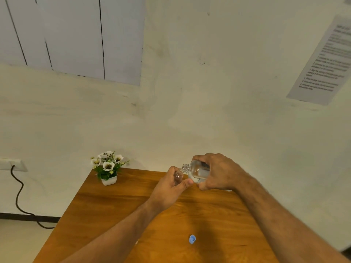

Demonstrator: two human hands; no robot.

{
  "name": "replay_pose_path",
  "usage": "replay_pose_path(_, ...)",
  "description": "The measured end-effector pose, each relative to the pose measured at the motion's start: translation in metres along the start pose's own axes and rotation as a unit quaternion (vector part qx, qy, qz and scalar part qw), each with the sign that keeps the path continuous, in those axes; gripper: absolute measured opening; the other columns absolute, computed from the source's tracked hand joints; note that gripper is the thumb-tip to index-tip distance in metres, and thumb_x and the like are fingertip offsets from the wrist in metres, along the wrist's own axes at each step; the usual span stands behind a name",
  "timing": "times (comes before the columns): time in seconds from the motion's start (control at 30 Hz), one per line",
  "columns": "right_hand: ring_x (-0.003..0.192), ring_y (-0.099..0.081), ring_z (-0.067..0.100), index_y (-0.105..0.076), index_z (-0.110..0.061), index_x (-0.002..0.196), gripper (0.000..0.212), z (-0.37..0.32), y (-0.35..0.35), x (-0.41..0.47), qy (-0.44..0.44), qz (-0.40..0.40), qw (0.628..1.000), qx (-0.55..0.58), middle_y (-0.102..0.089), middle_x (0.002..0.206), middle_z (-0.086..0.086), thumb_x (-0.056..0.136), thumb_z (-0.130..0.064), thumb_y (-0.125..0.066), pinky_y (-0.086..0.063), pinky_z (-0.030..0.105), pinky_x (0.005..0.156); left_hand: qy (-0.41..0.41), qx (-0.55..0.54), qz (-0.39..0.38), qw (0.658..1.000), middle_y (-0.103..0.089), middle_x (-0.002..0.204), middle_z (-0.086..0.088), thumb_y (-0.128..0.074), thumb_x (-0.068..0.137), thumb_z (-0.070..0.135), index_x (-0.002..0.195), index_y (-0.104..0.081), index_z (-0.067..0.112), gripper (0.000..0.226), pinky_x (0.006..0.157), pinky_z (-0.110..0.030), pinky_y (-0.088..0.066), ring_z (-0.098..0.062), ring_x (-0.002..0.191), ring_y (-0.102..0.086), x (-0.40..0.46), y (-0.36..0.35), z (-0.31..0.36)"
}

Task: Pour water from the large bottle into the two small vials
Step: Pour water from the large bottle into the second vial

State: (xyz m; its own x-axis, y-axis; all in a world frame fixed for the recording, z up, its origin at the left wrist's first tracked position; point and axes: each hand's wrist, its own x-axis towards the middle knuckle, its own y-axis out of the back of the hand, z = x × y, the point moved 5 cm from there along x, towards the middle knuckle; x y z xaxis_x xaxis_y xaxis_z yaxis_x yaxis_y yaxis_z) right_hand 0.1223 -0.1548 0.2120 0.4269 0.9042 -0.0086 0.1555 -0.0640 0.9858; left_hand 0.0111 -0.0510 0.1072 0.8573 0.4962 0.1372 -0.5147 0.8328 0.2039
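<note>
The table (pixel 117 209) has a wood-grain top in warm orange-brown with a smooth, faintly glossy finish, and on it lies a small blue cap (pixel 192 239) that looks like matt plastic. The large bottle (pixel 197 170) and the small vial (pixel 178 177) are both clear and shiny, glass or plastic I cannot tell, with ridged threads at the bottle's neck. The wall (pixel 228 111) is matt, unevenly painted and scuffed, a sheet of printed paper (pixel 322 61) hangs on it, and the flower pot (pixel 109 180) looks like smooth white plastic or ceramic.
</note>
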Motion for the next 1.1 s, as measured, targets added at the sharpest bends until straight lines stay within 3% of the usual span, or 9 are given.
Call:
replay_pose_path(0.1,0.096,-0.057,0.011,-0.046,-0.032,0.141,0.092,0.0006,-0.0018,-0.0015,0.001,0.004,1.000,-0.001,-0.061,0.119,-0.009,0.056,-0.051,-0.076,-0.055,0.029,0.080,-0.001,0.002,0.002,1.000,-0.055,0.083,0.000,-0.064,0.080,0.063,0.102,-0.051,0.019,0.051,0.064,-0.032,-0.045,-0.010,0.074,-0.047,-0.0009,-0.0004,-0.0012)
replay_pose_path(0.23,0.096,-0.056,0.011,-0.046,-0.031,0.142,0.093,0.0009,-0.0032,-0.0026,0.004,0.007,1.000,-0.002,-0.060,0.120,-0.008,0.058,-0.052,-0.077,-0.054,0.028,0.081,-0.003,-0.007,0.003,1.000,-0.064,0.100,-0.017,-0.064,0.073,0.075,0.104,-0.053,0.020,0.064,0.076,-0.052,-0.053,-0.027,0.081,-0.057,-0.0005,-0.0013,-0.0049)
replay_pose_path(0.33,0.096,-0.057,0.011,-0.047,-0.031,0.141,0.091,0.0012,-0.0035,-0.0028,0.004,0.007,1.000,-0.003,-0.061,0.119,-0.008,0.057,-0.051,-0.077,-0.054,0.028,0.079,-0.003,-0.012,0.003,1.000,-0.063,0.102,-0.019,-0.065,0.073,0.075,0.105,-0.053,0.020,0.064,0.076,-0.055,-0.051,-0.028,0.082,-0.057,-0.0011,-0.0018,-0.0045)
replay_pose_path(0.43,0.098,-0.057,0.012,-0.045,-0.032,0.142,0.093,0.0025,-0.0048,-0.0030,0.001,0.005,1.000,-0.003,-0.060,0.120,-0.008,0.057,-0.052,-0.077,-0.055,0.030,0.082,-0.004,-0.006,0.001,1.000,-0.061,0.101,-0.021,-0.064,0.074,0.073,0.104,-0.053,0.020,0.063,0.075,-0.054,-0.051,-0.019,0.080,-0.053,-0.0013,-0.0021,-0.0033)
replay_pose_path(0.67,0.095,-0.056,0.012,-0.047,-0.032,0.140,0.090,0.0040,-0.0053,-0.0025,0.002,0.004,1.000,-0.005,-0.060,0.116,-0.008,0.058,-0.052,-0.077,-0.054,0.028,0.078,0.004,0.010,-0.001,1.000,-0.060,0.100,-0.021,-0.063,0.076,0.072,0.101,-0.052,0.020,0.059,0.072,-0.050,-0.052,-0.016,0.078,-0.051,-0.0001,-0.0032,-0.0051)
replay_pose_path(0.83,0.096,-0.055,0.012,-0.045,-0.030,0.143,0.092,0.0044,-0.0064,-0.0039,-0.002,0.000,1.000,-0.004,-0.059,0.119,-0.007,0.060,-0.051,-0.078,-0.054,0.027,0.078,0.006,0.006,-0.010,1.000,-0.062,0.097,-0.017,-0.064,0.078,0.069,0.102,-0.052,0.021,0.055,0.074,-0.048,-0.053,-0.030,0.079,-0.056,-0.0006,-0.0047,-0.0078)
replay_pose_path(0.97,0.095,-0.056,0.011,-0.045,-0.030,0.143,0.094,0.0038,-0.0072,-0.0059,0.000,0.003,1.000,-0.010,-0.060,0.118,-0.008,0.057,-0.052,-0.076,-0.055,0.029,0.079,0.003,0.004,-0.009,1.000,-0.053,0.082,0.000,-0.063,0.080,0.062,0.098,-0.051,0.020,0.047,0.066,-0.031,-0.044,-0.011,0.073,-0.046,-0.0040,-0.0061,-0.0035)
replay_pose_path(1.1,0.094,-0.056,0.012,-0.046,-0.030,0.142,0.091,0.0025,-0.0074,-0.0082,0.002,0.003,1.000,-0.010,-0.060,0.116,-0.007,0.059,-0.051,-0.078,-0.055,0.029,0.078,0.006,-0.003,-0.013,1.000,-0.057,0.088,-0.004,-0.063,0.076,0.068,0.099,-0.052,0.022,0.053,0.071,-0.039,-0.050,-0.014,0.079,-0.050,-0.0056,-0.0066,-0.0052)
